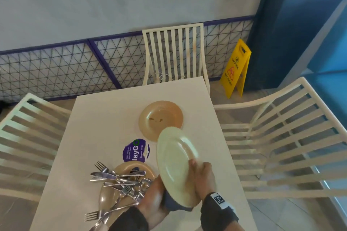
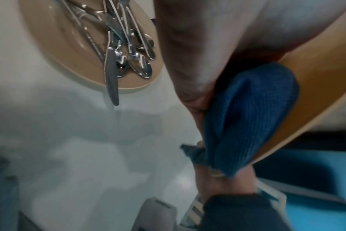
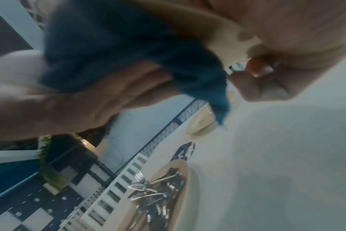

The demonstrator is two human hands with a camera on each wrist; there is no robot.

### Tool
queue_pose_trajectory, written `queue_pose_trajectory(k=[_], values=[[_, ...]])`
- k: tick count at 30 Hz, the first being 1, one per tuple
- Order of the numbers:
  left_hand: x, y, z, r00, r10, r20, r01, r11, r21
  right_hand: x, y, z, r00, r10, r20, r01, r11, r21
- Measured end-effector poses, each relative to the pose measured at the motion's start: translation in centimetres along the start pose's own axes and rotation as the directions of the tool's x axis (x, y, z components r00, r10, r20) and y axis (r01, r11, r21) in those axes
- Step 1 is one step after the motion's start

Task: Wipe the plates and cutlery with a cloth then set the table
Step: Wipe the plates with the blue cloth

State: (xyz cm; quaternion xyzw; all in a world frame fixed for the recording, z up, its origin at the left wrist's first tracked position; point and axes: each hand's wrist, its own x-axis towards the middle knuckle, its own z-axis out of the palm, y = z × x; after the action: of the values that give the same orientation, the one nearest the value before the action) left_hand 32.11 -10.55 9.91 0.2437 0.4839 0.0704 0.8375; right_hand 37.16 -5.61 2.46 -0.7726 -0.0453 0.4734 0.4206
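1. Both hands work close over the near edge of the white tabletop [image 1: 105, 118]: the right hand [image 1: 203, 178] holds a pale cream round plate [image 1: 176, 163] tilted up on edge, thumb on its face and fingers curled behind the rim, probably so that the underside is open to wiping.
2. Under that plate, the left hand [image 1: 152, 199] grips a bunched dark blue ribbed cloth [image 2: 247, 117], fingers clamped round it and pressing it against the plate's back.
3. Just left of the hands, a tan plate [image 1: 107, 197] carries a loose heap of steel forks, knives and spoons [image 1: 120, 180], seemingly parked there until their turn.
4. Farther along, a second tan plate [image 1: 161, 120] lies flat beside a purple round sticker [image 1: 136, 151].
5. White slatted chairs [image 1: 174, 52] stand around the tabletop, and no place looks laid yet.
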Motion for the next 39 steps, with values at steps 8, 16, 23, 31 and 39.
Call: queue_pose_trajectory(k=[8,16,23,31,39], values=[[0.1,3.2,-3.9,0.979,0.134,-0.154,-0.118,0.987,0.106,3.2,9.1,-19.0,0.991,-0.108,-0.078,0.122,0.97,0.212],[0.5,2.8,-8.2,0.91,0.262,-0.321,-0.201,0.957,0.211,6.4,13.0,-22.2,0.989,-0.143,0.042,0.149,0.934,-0.326],[-0.1,2.1,-10.4,0.907,0.214,-0.362,-0.101,0.946,0.307,8.4,9.8,-20.5,0.997,-0.072,-0.019,0.044,0.777,-0.628],[0.9,3.1,-14.2,0.922,0.194,-0.336,-0.067,0.933,0.354,12.9,0.1,-14.7,0.972,-0.205,-0.114,0.081,0.751,-0.656],[2.4,4.9,-16.7,0.917,0.241,-0.317,-0.097,0.907,0.409,19.8,-5.1,-6.2,0.99,0.091,-0.107,-0.083,0.994,0.074]])
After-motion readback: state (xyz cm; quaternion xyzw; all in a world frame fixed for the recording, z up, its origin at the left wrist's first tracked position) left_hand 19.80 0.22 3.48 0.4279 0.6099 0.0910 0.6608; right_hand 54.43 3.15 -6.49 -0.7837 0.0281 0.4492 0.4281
